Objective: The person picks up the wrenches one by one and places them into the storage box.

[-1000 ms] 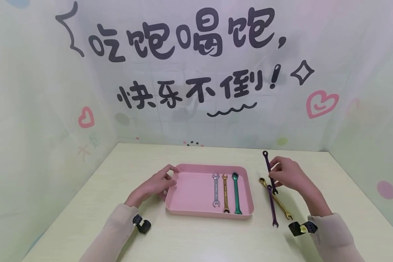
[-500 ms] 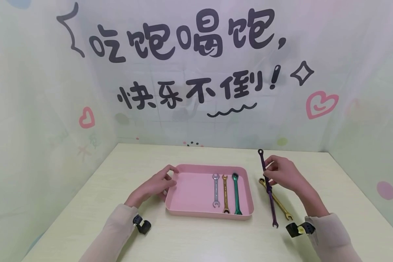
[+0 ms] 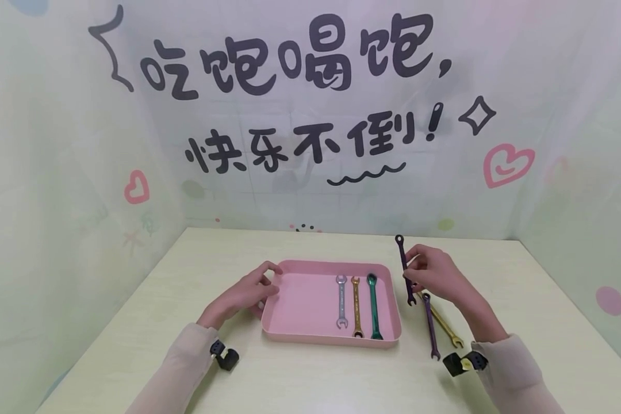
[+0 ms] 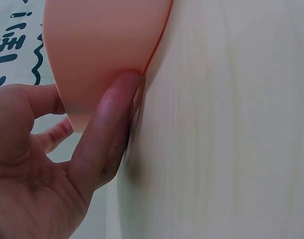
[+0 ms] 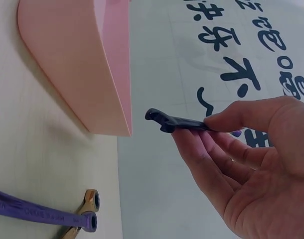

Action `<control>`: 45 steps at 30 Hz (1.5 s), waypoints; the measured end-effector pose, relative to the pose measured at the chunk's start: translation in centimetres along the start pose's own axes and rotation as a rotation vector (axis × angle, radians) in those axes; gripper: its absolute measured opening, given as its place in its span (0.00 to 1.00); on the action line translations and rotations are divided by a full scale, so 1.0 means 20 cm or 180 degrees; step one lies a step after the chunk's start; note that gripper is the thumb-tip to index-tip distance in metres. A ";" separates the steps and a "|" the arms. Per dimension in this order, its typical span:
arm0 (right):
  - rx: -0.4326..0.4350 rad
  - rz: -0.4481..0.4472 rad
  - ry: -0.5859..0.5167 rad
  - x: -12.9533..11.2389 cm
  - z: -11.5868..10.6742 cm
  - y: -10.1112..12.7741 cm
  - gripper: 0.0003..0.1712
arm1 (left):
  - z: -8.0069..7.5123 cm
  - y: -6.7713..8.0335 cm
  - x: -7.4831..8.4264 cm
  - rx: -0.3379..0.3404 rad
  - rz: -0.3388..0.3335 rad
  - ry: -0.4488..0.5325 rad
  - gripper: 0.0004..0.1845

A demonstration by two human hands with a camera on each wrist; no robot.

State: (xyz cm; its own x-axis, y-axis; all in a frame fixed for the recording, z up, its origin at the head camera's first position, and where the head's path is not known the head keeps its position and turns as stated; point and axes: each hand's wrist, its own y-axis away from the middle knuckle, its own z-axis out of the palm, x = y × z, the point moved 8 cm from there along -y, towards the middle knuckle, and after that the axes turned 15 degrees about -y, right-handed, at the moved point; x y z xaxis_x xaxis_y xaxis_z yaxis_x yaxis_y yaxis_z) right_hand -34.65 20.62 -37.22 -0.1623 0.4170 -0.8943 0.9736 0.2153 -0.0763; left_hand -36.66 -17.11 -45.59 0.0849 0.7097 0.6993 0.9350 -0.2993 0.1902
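Note:
My right hand (image 3: 434, 275) pinches a dark combination wrench (image 3: 402, 253) between thumb and fingers, just off the tray's right side. In the right wrist view the open end of that wrench (image 5: 164, 121) points toward the tray wall. With its thumb low on the wall and fingers at the rim, my left hand (image 3: 249, 289) grips the left end of the pink tray (image 3: 331, 340). Inside the tray, on its right half, a silver wrench (image 3: 342, 302), a gold wrench (image 3: 357, 305) and a green wrench (image 3: 374, 307) lie side by side.
Right of the tray, a purple wrench (image 3: 432, 330) lies across another gold wrench (image 3: 447, 329) on the pale wooden table (image 3: 331, 379). Behind the table hangs a printed cloth backdrop (image 3: 269, 201), with light side panels at left and right.
My right hand has moved left with the dark wrench, from over the loose wrenches to near the tray's right wall. The left hand and the tray have stayed in place.

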 end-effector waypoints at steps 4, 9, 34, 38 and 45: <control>-0.0003 0.0021 -0.0037 -0.01 0.03 0.00 0.16 | -0.01 0.00 0.01 0.0007 0.0003 -0.0018 0.22; -0.0046 -0.0021 -0.0087 -0.02 0.07 0.00 0.16 | -0.01 0.00 0.00 -0.0003 0.0008 -0.0018 0.22; -0.0132 0.0111 -0.0402 -0.17 0.25 -0.12 0.16 | 0.00 0.00 -0.01 -0.0008 0.0036 0.0033 0.23; -0.0113 0.0139 -0.0507 -0.20 0.28 -0.15 0.16 | 0.00 -0.01 -0.01 -0.0018 0.0037 0.0046 0.23; -0.0095 0.0135 -0.0645 -0.23 0.34 -0.19 0.16 | 0.00 0.00 -0.01 -0.0023 0.0042 0.0031 0.23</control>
State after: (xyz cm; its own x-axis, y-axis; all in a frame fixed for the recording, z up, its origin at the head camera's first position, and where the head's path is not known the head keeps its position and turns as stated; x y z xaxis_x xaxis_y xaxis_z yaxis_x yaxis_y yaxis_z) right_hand -36.46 11.87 -35.80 -0.0826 0.2407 -0.9671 0.9731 0.2287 -0.0262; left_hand -36.78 -17.24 -45.69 0.0938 0.6994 0.7086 0.9313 -0.3132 0.1858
